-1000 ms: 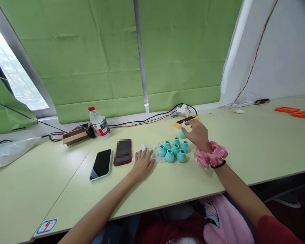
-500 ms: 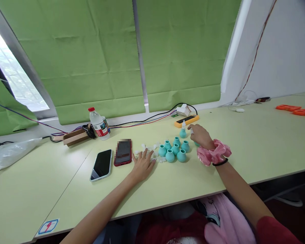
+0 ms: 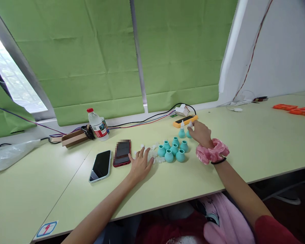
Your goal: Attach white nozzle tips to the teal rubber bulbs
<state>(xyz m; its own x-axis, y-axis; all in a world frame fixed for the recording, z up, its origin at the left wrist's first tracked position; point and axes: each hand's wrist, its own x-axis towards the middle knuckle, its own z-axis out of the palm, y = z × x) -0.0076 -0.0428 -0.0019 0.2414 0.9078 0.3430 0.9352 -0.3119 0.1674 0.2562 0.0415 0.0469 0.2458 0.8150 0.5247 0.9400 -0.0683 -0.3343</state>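
Observation:
My left hand [image 3: 140, 163] lies flat on the pale green table [image 3: 167, 183], fingers spread. Its fingertips touch a scatter of small clear white pieces [image 3: 152, 154]. To the right of these stands a cluster of several teal rubber bulbs [image 3: 173, 150] with open necks. Behind the cluster stands one teal bulb with a white tip [image 3: 181, 131]. My right hand [image 3: 202, 134], a pink scrunchie [image 3: 212, 152] on its wrist, is closed on a second white-tipped teal bulb [image 3: 189, 132] right beside the first.
Two phones [image 3: 101, 165] [image 3: 122, 152] lie left of my left hand. A water bottle [image 3: 98, 124], a cardboard box [image 3: 72, 137], cables and a yellow power strip [image 3: 185, 120] line the back edge. A plastic bag [image 3: 10, 154] lies far left and orange parts [image 3: 292, 109] far right.
My right hand left one white-tipped bulb standing behind the cluster, dipped to the right, and now holds a second tipped bulb beside it. My left hand has barely moved.

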